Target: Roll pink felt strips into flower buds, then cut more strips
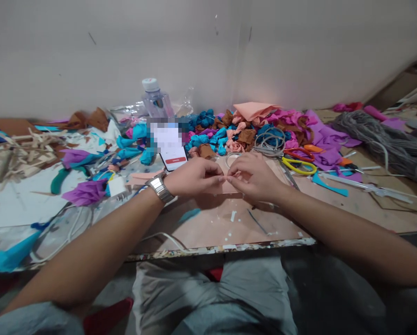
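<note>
My left hand [197,177], with a metal watch [161,187] on its wrist, is closed in a pinch at the middle of the bench. Facing it, my right hand [255,179] is also closed, its fingertips meeting the left ones. Between them shows a piece of peach crepe paper [225,187], partly hidden by the fingers. Just behind the hands lie a phone [175,151] with a lit screen and a heap of crumpled crepe-paper pieces [211,137] in blue, brown, pink and peach. A coil of thin wire [270,140] rests by the heap.
Yellow-handled scissors [299,166] lie to the right, near a clear glue gun stick-like tool [368,187] and a grey bundle of strands [386,142]. A plastic bottle [157,100] stands at the back. Wood scraps [20,156], a white charger [116,187] and its cable are on the left.
</note>
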The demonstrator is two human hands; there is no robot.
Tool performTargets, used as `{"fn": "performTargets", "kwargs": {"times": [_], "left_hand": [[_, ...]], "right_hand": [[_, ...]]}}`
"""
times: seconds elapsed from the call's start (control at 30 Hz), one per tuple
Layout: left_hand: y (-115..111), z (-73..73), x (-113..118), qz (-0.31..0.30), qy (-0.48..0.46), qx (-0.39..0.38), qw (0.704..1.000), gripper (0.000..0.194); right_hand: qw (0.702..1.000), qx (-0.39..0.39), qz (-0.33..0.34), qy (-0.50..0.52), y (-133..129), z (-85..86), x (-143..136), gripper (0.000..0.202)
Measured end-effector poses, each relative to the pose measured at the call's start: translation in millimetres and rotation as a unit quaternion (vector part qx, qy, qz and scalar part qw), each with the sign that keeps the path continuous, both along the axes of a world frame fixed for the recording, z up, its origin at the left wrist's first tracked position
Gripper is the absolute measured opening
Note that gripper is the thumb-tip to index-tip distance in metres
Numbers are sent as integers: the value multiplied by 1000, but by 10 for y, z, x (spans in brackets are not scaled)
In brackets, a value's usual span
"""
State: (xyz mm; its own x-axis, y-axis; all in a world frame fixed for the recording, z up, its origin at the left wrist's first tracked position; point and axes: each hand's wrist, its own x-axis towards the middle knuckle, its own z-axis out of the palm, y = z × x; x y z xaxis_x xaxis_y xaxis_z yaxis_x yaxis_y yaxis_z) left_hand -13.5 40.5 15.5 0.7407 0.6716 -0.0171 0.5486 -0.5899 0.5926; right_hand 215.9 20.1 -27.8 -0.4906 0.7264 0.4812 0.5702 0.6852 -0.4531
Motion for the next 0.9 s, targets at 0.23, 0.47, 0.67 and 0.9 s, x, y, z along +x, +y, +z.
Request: {"fn": "performTargets", "kwargs": {"times": [0.23,0.47,0.67,0.9], "left_hand": [[-6,46,-7,-9,15,-9,1000,40],[-5,52,-18,-30,44,-7,999,39],[-10,19,-7,-32,37,-11,999,41],[-28,-16,12,-23,46,4,999,39]], "right_hand": [[1000,-3,-9,-27,-44,58,-6,14],[1000,-1,-11,-21,-62,28,-22,10],[1000,6,-12,-6,-76,36,-42,9],[1000,17,-9,-15,-64,17,-32,12]]}}
